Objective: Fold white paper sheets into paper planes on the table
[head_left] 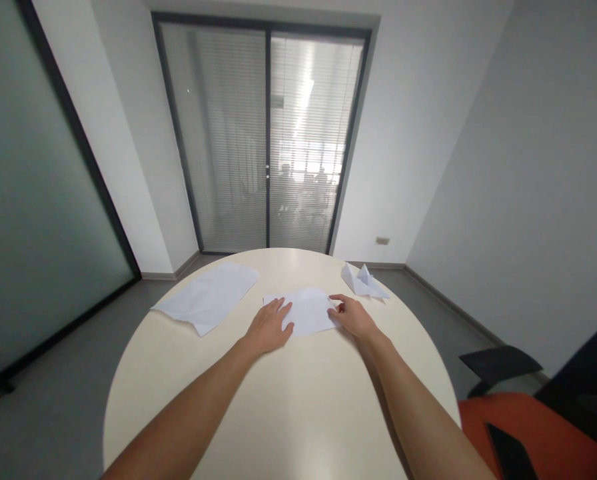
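Note:
A white sheet of paper (306, 312) lies in front of me near the middle of the table. My left hand (271, 327) rests flat on its left side, fingers spread and thumb apart. At the right edge of the sheet, my right hand (351, 317) has its fingers bent and its thumb at the paper, gripping that edge. Part of the right edge is hidden under this hand. Just beyond my right hand stands a folded paper shape (363, 281) with raised points. To the left lies a larger, creased white sheet (211, 293).
The round cream table (278, 413) carries all the paper. An orange chair (528, 427) with black armrests stands close on the right. Behind the table is a dark-framed glass partition with blinds (218, 133). A frosted glass panel (43, 200) is at the left.

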Action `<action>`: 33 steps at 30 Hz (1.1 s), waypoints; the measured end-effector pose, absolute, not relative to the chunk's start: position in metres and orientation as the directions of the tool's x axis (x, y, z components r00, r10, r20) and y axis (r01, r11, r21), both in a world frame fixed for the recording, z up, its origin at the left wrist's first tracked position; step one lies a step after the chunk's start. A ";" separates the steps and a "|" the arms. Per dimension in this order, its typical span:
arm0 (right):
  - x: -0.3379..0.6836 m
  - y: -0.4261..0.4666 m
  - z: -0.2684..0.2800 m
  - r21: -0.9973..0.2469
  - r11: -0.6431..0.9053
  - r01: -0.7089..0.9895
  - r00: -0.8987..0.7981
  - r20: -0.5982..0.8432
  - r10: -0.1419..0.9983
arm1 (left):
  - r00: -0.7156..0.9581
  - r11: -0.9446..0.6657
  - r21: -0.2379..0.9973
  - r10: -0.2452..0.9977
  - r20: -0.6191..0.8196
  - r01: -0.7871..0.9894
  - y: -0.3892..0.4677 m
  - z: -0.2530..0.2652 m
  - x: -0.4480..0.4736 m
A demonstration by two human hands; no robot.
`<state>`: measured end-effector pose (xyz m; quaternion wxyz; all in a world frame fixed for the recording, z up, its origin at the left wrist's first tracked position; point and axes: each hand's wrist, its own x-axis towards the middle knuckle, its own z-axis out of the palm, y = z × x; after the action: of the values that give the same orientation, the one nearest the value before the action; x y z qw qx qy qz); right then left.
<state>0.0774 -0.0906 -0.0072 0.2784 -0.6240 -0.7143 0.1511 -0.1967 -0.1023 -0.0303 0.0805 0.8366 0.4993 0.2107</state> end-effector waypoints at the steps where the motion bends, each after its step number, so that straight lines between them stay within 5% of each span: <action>1: 0.077 -0.092 -0.005 -0.541 0.166 0.825 -0.066 0.199 0.978 | 0.423 -0.488 0.337 0.871 0.250 0.805 -0.102 -0.033 -0.197; 6: 0.068 -0.098 0.006 -0.346 0.113 0.932 -0.015 0.274 0.962 | 0.472 -0.516 0.273 0.856 0.212 0.812 -0.104 -0.032 -0.196; 10: 0.044 -0.102 0.004 -0.303 0.370 0.878 -0.223 0.423 0.878 | 0.519 -0.556 0.265 0.831 0.200 0.788 -0.109 -0.026 -0.191; 14: 0.014 -0.110 -0.009 -0.310 0.592 0.744 -0.494 0.341 0.800 | 0.576 -0.590 0.291 0.805 0.144 0.753 -0.113 -0.022 -0.186; 20: 0.001 -0.114 -0.019 -0.331 0.437 0.836 -0.445 0.056 0.894 | 0.594 -0.588 0.295 0.800 0.079 0.753 -0.114 -0.020 -0.184; 33: 0.026 -0.102 -0.017 -0.245 0.158 0.957 -0.170 -0.027 0.985 | 0.601 -0.595 0.277 0.796 0.073 0.754 -0.110 -0.025 -0.190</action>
<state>0.0258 -0.1021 -0.0169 0.0694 -0.6406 -0.7577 0.1030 -0.1898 -0.1097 -0.0248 0.1096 0.8879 0.4366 0.0948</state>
